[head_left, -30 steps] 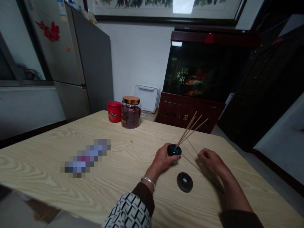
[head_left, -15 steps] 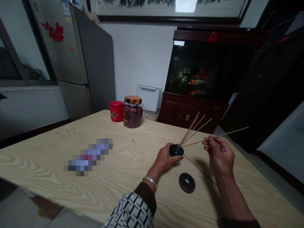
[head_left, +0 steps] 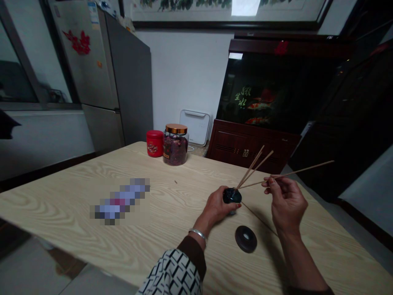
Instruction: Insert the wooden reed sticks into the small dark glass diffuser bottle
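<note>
A small dark glass bottle (head_left: 232,196) stands on the wooden table with my left hand (head_left: 217,205) closed around its side. Several thin reed sticks (head_left: 257,167) lean out of its mouth toward the back right. My right hand (head_left: 287,200) pinches one or more reed sticks (head_left: 303,169) between thumb and fingertips; their lower end reaches the bottle's mouth. Whether it is one stick or two close together, I cannot tell. On the table in front of the bottle lies a round dark brown lid (head_left: 246,239) with a pale centre.
At the table's far edge stand a red canister (head_left: 155,143) and a glass jar (head_left: 175,145) with a copper-coloured lid. A blurred-out packet (head_left: 121,200) lies left on the table (head_left: 172,221). Behind are a fridge (head_left: 132,82) and a fish tank (head_left: 276,90).
The view has shifted slightly, moving everything a little to the right. The sticks leaning from the bottle now sit closer together. Both hands keep their grips.
</note>
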`<state>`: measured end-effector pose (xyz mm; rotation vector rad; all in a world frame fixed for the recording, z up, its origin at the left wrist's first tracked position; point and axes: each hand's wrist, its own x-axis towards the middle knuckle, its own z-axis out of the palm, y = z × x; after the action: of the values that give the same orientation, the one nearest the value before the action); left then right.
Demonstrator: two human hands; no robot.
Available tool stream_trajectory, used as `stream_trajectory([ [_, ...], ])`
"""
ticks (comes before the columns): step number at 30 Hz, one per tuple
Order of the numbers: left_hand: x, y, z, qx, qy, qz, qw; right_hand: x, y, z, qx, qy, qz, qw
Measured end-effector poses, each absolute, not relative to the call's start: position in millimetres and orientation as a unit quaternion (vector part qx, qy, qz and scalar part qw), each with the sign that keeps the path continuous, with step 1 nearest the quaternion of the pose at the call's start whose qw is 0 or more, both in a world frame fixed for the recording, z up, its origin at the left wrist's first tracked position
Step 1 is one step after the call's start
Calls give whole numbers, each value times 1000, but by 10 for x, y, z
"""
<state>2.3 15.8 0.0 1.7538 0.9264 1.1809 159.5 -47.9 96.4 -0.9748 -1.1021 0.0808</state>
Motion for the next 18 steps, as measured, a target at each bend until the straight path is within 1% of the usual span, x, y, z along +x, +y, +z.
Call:
stream_trajectory([
  [8, 38, 176, -20, 696, 369, 466, 402, 1578, -407, 898, -460, -537, 63, 704],
  [18, 30, 163, 8, 701, 369, 460, 402, 1589, -230, 681, -568, -636, 95, 514],
])
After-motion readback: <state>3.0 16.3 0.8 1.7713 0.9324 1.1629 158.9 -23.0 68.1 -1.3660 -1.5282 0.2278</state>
